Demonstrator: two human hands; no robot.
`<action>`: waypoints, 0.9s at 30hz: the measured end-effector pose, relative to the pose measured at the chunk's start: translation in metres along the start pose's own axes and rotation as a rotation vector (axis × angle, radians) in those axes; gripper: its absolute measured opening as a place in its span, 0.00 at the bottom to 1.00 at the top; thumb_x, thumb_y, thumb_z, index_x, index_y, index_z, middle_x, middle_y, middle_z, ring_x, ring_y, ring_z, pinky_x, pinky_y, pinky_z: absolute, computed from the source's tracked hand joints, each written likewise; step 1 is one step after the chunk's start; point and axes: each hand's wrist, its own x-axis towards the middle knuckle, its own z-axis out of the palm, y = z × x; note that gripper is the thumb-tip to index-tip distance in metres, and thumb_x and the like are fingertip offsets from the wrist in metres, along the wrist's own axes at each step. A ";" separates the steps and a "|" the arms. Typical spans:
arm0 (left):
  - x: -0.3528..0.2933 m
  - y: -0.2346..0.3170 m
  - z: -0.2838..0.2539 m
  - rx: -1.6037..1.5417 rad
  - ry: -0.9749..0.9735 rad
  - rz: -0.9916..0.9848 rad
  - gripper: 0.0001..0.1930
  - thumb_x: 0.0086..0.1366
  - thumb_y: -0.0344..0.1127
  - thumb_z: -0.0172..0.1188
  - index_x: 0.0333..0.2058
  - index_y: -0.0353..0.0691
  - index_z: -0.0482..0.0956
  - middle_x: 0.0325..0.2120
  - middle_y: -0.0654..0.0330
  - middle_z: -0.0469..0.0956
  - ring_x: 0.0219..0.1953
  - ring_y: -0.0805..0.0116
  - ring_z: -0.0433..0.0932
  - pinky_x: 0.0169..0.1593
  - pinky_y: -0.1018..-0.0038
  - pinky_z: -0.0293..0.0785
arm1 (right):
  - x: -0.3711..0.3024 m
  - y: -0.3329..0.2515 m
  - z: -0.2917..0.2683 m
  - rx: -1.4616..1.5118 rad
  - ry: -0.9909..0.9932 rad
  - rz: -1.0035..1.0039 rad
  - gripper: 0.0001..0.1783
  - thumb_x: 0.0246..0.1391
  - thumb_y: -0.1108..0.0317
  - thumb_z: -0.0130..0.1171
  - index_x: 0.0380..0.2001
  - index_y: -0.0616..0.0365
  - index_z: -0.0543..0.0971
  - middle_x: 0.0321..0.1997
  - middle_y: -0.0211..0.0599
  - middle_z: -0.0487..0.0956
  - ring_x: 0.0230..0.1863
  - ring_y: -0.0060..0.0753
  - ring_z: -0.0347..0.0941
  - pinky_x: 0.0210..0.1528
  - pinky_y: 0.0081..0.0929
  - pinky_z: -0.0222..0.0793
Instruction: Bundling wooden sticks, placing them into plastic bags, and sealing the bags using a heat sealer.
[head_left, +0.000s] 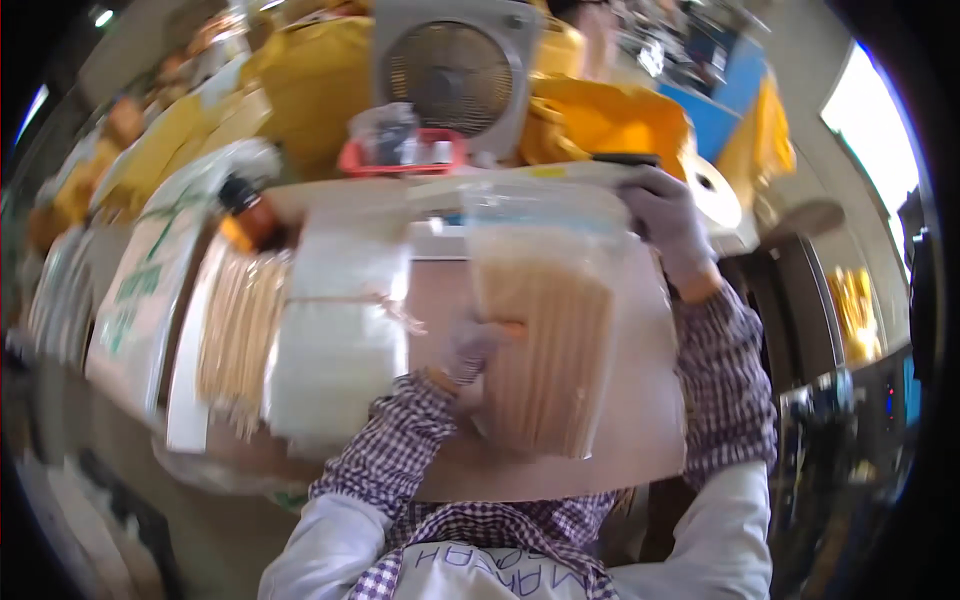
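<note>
A clear plastic bag of thin wooden sticks [545,350] lies upright in front of me, its upper end flat and without sticks. My left hand [472,350], in a pale glove with a bare fingertip showing, is closed on the bag's left edge. Across the bag's top runs the pale long arm of what looks like a bag sealer [548,172], with a black end piece. My gloved right hand [668,215] curls over that end, at the bag's upper right; its fingers are slightly blurred. The sealer's pale base [438,246] shows left of the bag.
Left on the cardboard-topped table [640,440] lie a tied stack of clear bags [335,370], loose wooden sticks [238,330] and a dark-orange bottle [248,212]. Behind stand a red basket [352,160], a box fan [448,80], yellow sacks [310,80] and a white roll [712,190].
</note>
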 end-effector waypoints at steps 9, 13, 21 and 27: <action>-0.049 0.072 -0.050 1.221 -0.040 0.763 0.31 0.46 0.35 0.64 0.50 0.35 0.65 0.41 0.50 0.72 0.45 0.56 0.71 0.50 0.69 0.67 | -0.133 -0.055 -0.001 -0.247 -0.131 -0.426 0.07 0.42 0.81 0.49 0.27 0.65 0.75 0.19 0.29 0.71 0.17 0.16 0.64 0.18 0.15 0.59; -0.106 0.145 -0.150 1.809 0.938 0.135 0.14 0.47 0.38 0.59 0.33 0.39 0.74 0.32 0.51 0.74 0.37 0.50 0.73 0.38 0.62 0.71 | -0.201 0.017 0.013 -0.105 -0.563 0.136 0.08 0.43 0.81 0.52 0.30 0.66 0.76 0.21 0.35 0.76 0.22 0.21 0.71 0.24 0.16 0.66; -0.155 0.172 -0.218 1.856 1.285 -0.782 0.14 0.58 0.41 0.53 0.41 0.43 0.78 0.46 0.53 0.73 0.48 0.61 0.73 0.45 0.69 0.72 | -0.279 0.033 0.043 0.310 -0.105 0.397 0.07 0.50 0.76 0.49 0.33 0.66 0.74 0.19 0.37 0.73 0.20 0.24 0.69 0.24 0.17 0.66; -0.142 0.159 -0.200 1.916 1.331 -0.690 0.12 0.57 0.36 0.54 0.40 0.41 0.78 0.41 0.53 0.75 0.46 0.62 0.75 0.44 0.69 0.73 | -0.277 0.015 0.057 0.313 -0.005 0.316 0.07 0.50 0.76 0.48 0.32 0.66 0.74 0.19 0.36 0.73 0.19 0.23 0.68 0.24 0.18 0.64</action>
